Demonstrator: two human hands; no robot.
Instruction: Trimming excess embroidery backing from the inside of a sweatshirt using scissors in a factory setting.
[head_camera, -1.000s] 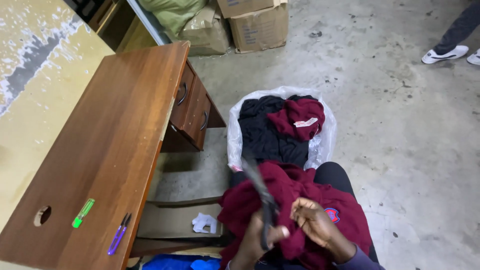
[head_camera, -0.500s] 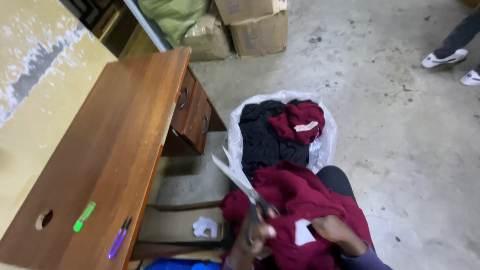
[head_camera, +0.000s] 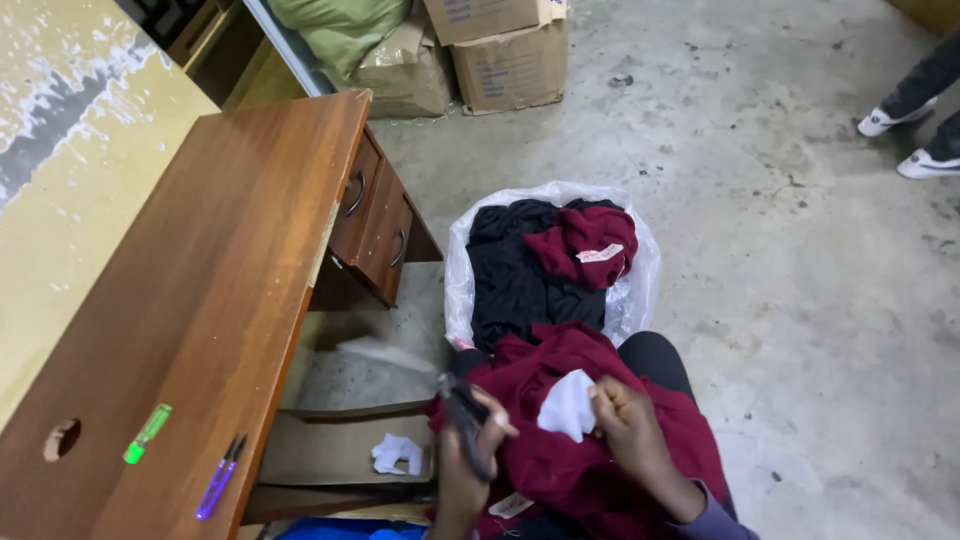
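Maroon cloth, a garment (head_camera: 590, 440), lay bunched on the person's lap, w/ both hands working it. Left hand (head_camera: 470, 455) was clamped round the handles of a pair of scissors (head_camera: 455, 405); blades pointed up-left and were motion-blurred, so whether they were open or closed couldn't be told. Right hand (head_camera: 625, 425) was pinched together on the fabric right beside a white tag (head_camera: 567, 405), fingers touching its edge.

Vs. half a sec earlier: scissors had swung lower and closer to the desk side, blades less upright, and the white tag had shifted from the right of the lap to the middle, now raised between the two hands. A sec earlier no tag showed at all. Judging from that, the tag had been turned out and presented, w/ the scissors near but not yet on it.

Just beyond the lap stood a clear plastic bag (head_camera: 640, 290) of black and maroon clothes. To the left, a brown wooden desk (head_camera: 230, 280) carried a green marker (head_camera: 147, 433) and purple snips (head_camera: 220, 476), well apart from the hands. Cardboard boxes (head_camera: 510, 60) sat further off on the concrete floor (head_camera: 800, 300).
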